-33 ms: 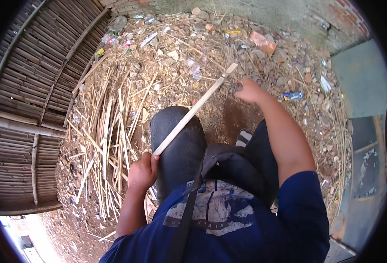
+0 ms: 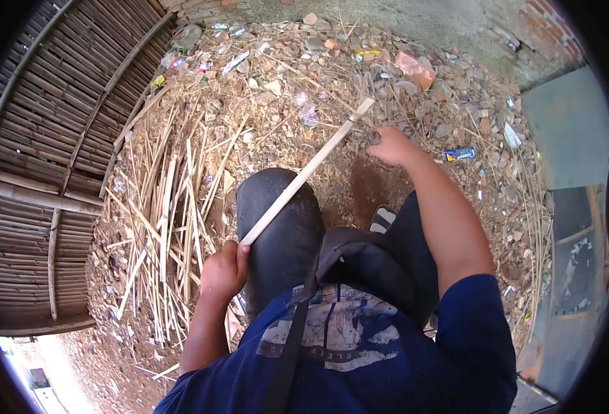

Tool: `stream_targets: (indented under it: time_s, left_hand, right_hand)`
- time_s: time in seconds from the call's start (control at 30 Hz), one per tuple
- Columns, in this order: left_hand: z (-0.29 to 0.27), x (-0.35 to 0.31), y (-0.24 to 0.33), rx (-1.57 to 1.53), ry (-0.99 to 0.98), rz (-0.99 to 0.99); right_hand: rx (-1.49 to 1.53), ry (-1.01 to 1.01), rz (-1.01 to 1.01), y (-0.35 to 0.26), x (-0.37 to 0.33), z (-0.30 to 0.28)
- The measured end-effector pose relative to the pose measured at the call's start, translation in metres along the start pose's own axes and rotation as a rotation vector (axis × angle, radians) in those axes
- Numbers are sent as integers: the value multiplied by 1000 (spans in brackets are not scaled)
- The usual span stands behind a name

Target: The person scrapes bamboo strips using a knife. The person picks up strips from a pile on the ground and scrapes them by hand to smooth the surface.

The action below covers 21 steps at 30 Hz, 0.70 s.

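My left hand (image 2: 223,272) is closed on the near end of a long, pale, flat bamboo strip (image 2: 294,186). The strip slants up and to the right across my left knee (image 2: 277,181), with a darker joint close to its far end. Just right of that far end, my right hand (image 2: 393,146) is closed around something small and dark. What this dark thing is I cannot make out, and a narrow gap shows between the hand and the strip.
Many split strips (image 2: 170,214) lie in a loose pile to my left. A bamboo slat panel (image 2: 49,90) stands beyond it. Rubble, shavings and litter cover the ground, with a broken brick (image 2: 415,70) and a blue wrapper (image 2: 460,154). Grey-green boards (image 2: 570,127) stand at the right.
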<state>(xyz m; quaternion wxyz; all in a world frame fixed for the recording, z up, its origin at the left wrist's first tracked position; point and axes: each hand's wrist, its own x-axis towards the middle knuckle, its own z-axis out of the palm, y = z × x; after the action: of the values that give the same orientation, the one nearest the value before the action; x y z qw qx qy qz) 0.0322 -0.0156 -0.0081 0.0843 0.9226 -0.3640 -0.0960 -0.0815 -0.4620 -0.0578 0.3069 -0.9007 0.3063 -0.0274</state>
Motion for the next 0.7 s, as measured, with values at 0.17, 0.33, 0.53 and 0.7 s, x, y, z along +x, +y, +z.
stream_targets:
  time_s: [0.17, 0.33, 0.53, 0.7]
  left_hand:
    - [12, -5, -14, -59, 0, 2]
    - [3, 2, -6, -61, 11, 16]
    - [7, -2, -18, -177, -14, 52]
    - [11, -6, -15, -269, 16, 95]
  right_hand:
    - [-81, -228, -157, -44, -15, 11]
    - [-6, -69, -3, 1, 1, 4]
    - [-181, -87, -281, -47, -25, 11]
    - [-84, -109, -304, -44, -32, -10]
